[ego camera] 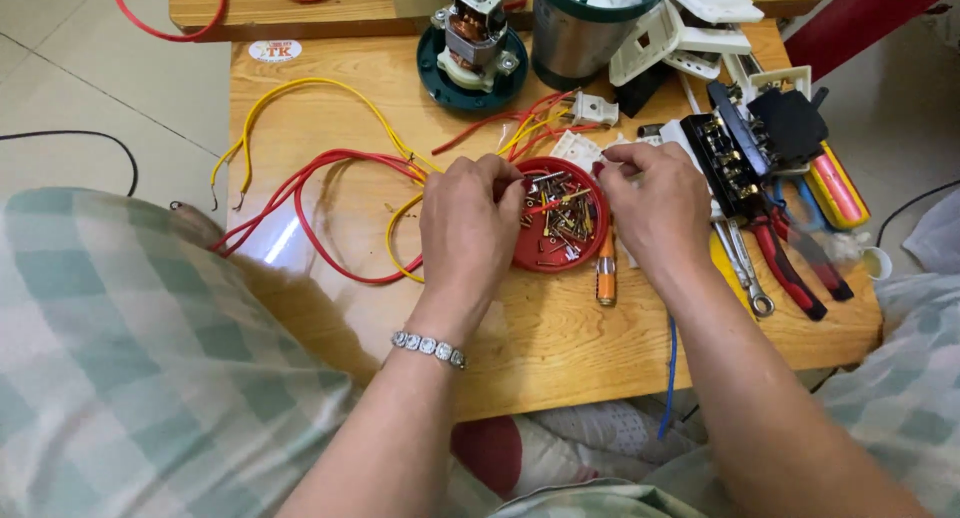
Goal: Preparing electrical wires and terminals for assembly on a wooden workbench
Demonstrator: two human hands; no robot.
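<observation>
Red plastic forms the shallow round dish (560, 240) at the middle of the wooden bench (340, 308), and both hands meet over it. Around it the bench is crowded: loops of red wire (310, 183) and yellow wire (300, 86) sprawl to the left, an electric motor (473, 40) on a green base stands at the far edge beside a metal canister (580, 33), and white switch plates (690, 23) lie heaped to the right. A black terminal block (730, 163), red-handled pliers (795, 263), a wrench (745, 268) and a yellow-and-red screwdriver (838, 188) crowd the right side, close against the right wrist. A small orange-handled screwdriver (606, 273) lies just beside the dish, under the right hand.

The dish holds a jumble of small metal screws and contact pieces, with a thin red and yellow strand across them. The left hand (468, 228) covers its left rim, fingers curled down, thumb and forefinger pressed together at the dish's edge; what they pinch is hidden. The right hand (655, 213) rests at the right rim, its grip pinched on something small at the top, too small to tell.
</observation>
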